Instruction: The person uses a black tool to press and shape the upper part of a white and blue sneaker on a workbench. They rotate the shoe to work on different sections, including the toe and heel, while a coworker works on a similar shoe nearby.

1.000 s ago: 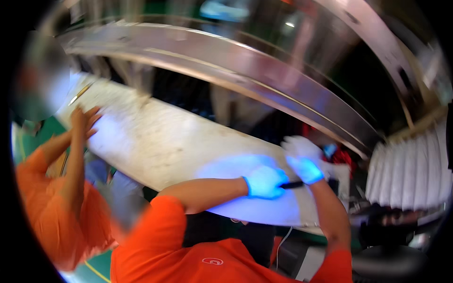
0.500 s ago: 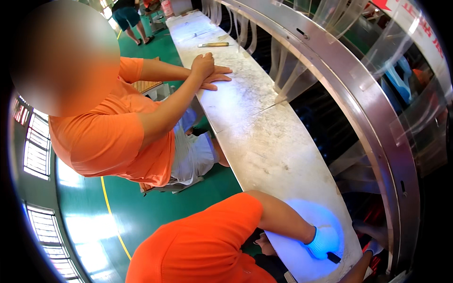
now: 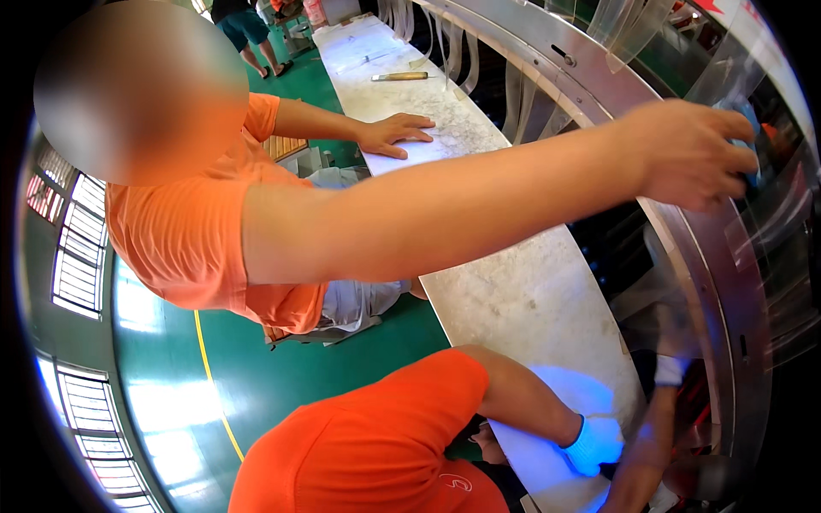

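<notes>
My left hand point(image 3: 592, 445), in a pale blue glove, rests curled on the near end of a long white marble-like bench point(image 3: 522, 299), closed around a small dark-handled tool point(image 3: 610, 468). My right forearm rises at the lower right. My right hand point(image 3: 670, 370), in a white glove, reaches in behind a big curved metal ring frame point(image 3: 684, 248), and its fingers are hidden. A co-worker in an orange shirt point(image 3: 197, 231) stretches one arm across the view to the ring, with that hand point(image 3: 697, 154) on something blue. The co-worker's other hand point(image 3: 395, 134) lies flat on the bench.
A wooden-handled tool point(image 3: 399, 76) lies farther along the bench. Clear plastic strips point(image 3: 445, 38) hang from the ring. The green floor point(image 3: 256, 385) with a yellow line runs along the left. Another person's legs point(image 3: 248, 34) show at the far end.
The view has swung left along the bench. The co-worker's arm now reaches across to the ring. My left hand stays on the bench's near end, and my right hand has gone behind the frame.
</notes>
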